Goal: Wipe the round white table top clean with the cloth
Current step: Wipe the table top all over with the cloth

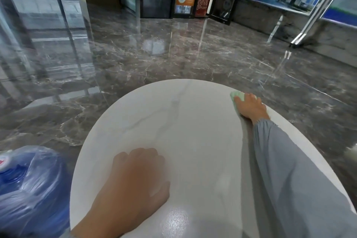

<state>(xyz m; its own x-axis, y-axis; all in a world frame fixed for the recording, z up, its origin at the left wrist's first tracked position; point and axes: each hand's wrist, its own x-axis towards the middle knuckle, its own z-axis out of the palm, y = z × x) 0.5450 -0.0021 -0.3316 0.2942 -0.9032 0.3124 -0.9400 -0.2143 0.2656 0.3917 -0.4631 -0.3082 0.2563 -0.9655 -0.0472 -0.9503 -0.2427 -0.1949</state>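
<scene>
The wiping step is in progress at the far right rim of the table [193,121]. The right hand [250,107] lies flat on the green cloth [236,95], fingers extended and pressing it against the white top; part of the cloth shows beyond the fingertips on the far and left sides. The grey sleeve [289,170] runs along the right side of the table toward that hand. The left hand [139,176] rests on the near part of the table, well apart from the cloth, with its fingers curled under and nothing visible in them; it appears to serve as a brace. No dirt or streaks can be made out on the surface, so the share already wiped cannot be judged. The next move probably calls for drawing the cloth back across the centre and left portion under steady downward pressure, and lifting the left hand to clear the area beneath it. A bagged blue water bottle [29,179] stands on the floor [154,54] just left of the table.
</scene>
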